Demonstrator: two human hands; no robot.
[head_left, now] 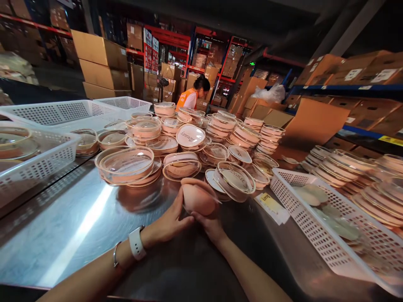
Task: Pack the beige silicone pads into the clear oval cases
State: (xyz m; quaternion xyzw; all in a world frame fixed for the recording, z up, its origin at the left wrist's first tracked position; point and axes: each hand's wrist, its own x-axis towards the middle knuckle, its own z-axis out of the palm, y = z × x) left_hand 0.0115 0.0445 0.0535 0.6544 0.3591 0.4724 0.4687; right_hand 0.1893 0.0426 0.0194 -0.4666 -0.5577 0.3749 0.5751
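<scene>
A peach sponge pad [199, 197] is held above the steel table [78, 226], enclosed by the left hand [170, 222] at 8 o'clock and the right hand [210, 224] at 5 o'clock, both grips closed on it, with stacked clear cases [189, 142] at 12 o'clock.

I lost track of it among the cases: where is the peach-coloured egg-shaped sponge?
In the head view, the peach-coloured egg-shaped sponge sits centre, held between left hand and right hand, before the clear round cases.

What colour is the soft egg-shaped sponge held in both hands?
The soft egg-shaped sponge is peach-pink, seen best in the head view.
</scene>
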